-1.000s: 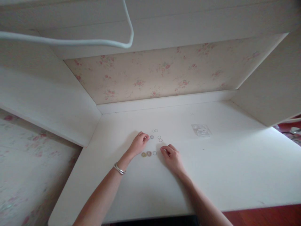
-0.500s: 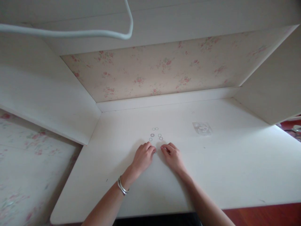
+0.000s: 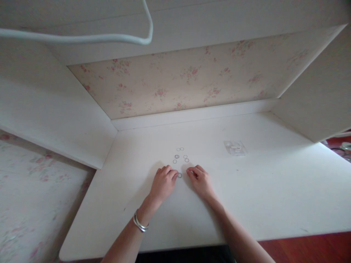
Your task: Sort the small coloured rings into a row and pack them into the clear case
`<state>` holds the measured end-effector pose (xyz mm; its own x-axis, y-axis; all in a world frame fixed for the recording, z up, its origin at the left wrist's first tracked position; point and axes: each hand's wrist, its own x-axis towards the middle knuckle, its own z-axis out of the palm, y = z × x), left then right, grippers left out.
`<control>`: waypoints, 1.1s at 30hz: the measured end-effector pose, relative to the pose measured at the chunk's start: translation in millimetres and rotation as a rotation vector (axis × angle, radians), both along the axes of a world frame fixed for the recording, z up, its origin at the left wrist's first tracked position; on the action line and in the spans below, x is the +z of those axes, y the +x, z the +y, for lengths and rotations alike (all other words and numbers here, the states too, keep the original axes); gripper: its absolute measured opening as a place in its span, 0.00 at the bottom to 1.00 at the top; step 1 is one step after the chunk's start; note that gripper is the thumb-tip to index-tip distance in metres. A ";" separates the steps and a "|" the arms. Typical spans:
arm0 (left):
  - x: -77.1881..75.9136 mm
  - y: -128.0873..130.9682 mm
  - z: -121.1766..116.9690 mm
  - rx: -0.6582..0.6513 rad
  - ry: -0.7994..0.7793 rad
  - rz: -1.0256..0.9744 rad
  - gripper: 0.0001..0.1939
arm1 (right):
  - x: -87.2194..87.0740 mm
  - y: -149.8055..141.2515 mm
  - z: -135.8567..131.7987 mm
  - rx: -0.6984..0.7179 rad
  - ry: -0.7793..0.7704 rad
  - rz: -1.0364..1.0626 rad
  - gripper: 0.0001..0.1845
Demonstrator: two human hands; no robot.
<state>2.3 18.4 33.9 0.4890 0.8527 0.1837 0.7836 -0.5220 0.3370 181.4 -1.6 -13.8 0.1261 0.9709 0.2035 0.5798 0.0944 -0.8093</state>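
Observation:
Several thin metal-looking rings (image 3: 187, 160) lie in a loose cluster on the white tabletop (image 3: 246, 204), some overlapping. Nearer to me, a thicker-looking ring (image 3: 180, 175) sits at the fingertips of my left hand (image 3: 163, 179). That hand is closed, thumb and fingers together at the ring's left edge; whether it is one ring or two overlapped is too small to tell. To the right of this ring, my right hand (image 3: 200, 179) rests on the table with thumb and forefinger pinched. Anything between those fingertips is too small to make out.
A clear plastic box (image 3: 235, 148) with small contents stands to the right on the table. White side panels and a floral-papered back wall (image 3: 189, 78) enclose the desk. A pale cable (image 3: 109, 38) hangs across the upper left.
My left hand has shifted slightly left, so the ring at its fingertips now shows. My right hand stays almost in place, still pinched. The view has moved slightly.

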 end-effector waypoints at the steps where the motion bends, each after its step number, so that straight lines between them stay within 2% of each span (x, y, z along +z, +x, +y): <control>1: 0.4 -4.7 1.2 0.034 -0.006 -0.055 0.10 | 0.3 0.2 0.0 0.004 0.000 -0.003 0.16; 6: -7.4 -39.0 7.7 0.206 -0.053 -0.330 0.12 | -0.8 0.8 -1.3 0.032 0.010 -0.020 0.16; 10: -22.9 -65.2 8.3 0.326 -0.112 -0.401 0.13 | -2.3 -1.0 -2.9 0.035 -0.006 -0.060 0.15; 13: -33.1 -75.6 6.3 0.389 -0.155 -0.434 0.15 | 2.8 -5.2 1.4 0.074 -0.041 -0.107 0.14; 19: -38.0 -79.2 3.9 0.347 -0.190 -0.473 0.15 | 21.7 -20.9 36.4 0.234 -0.059 -0.338 0.13; 24: -38.4 -79.5 1.8 0.347 -0.182 -0.491 0.15 | 24.9 -29.7 59.6 0.287 -0.138 -0.551 0.11; 29: -41.5 -79.2 1.5 0.308 -0.166 -0.456 0.14 | 24.3 -27.2 59.5 0.304 -0.152 -0.593 0.13; 33: -41.7 -78.9 1.6 0.292 -0.172 -0.469 0.13 | 30.8 -19.3 48.2 0.303 -0.172 -0.603 0.13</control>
<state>-76.7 20.0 -7.7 0.1285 0.9769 0.1706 0.6333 -0.2133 0.7439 162.2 46.6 17.0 -0.2420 0.9703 -0.0065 0.9013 0.2223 -0.3718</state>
